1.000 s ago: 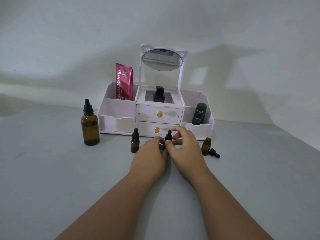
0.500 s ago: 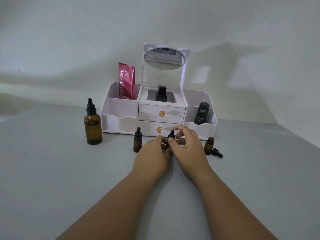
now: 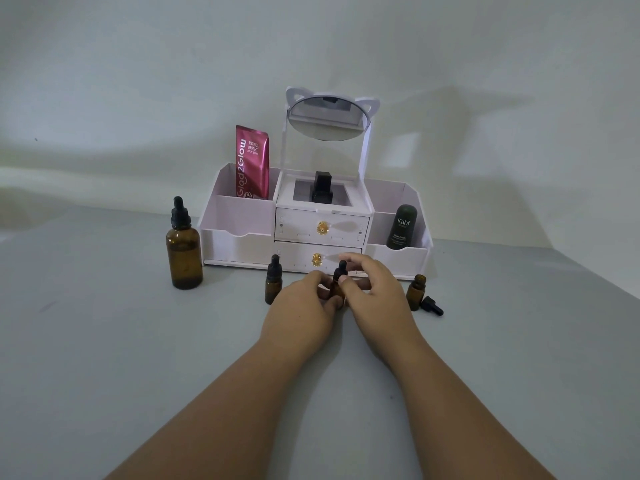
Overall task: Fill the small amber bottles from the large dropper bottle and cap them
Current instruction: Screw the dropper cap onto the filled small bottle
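Right hand point(image 3: 370, 289): pinches the dropper cap point(image 3: 342, 267) of the middle small bottle point(image 3: 334, 289); its fingers have shifted slightly round the cap within the last second.
Left hand point(image 3: 301, 306): still curled round that bottle's body, steadying it on the worktop point(image 3: 104, 341).
Meaning: probably screwing the cap tight; this bottle is nearly finished.
Left small bottle point(image 3: 273, 284): capped, just beside the left hand.
Right small bottle point(image 3: 415, 293): open, with its loose cap point(image 3: 432, 305) lying beside it.
Large dropper bottle point(image 3: 184, 252): far left, untouched.

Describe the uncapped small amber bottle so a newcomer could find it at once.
Start at the white organizer with the mirror. In front of its right end stands a small amber bottle. Alone among the three, its neck is open, its black dropper cap lying beside it.
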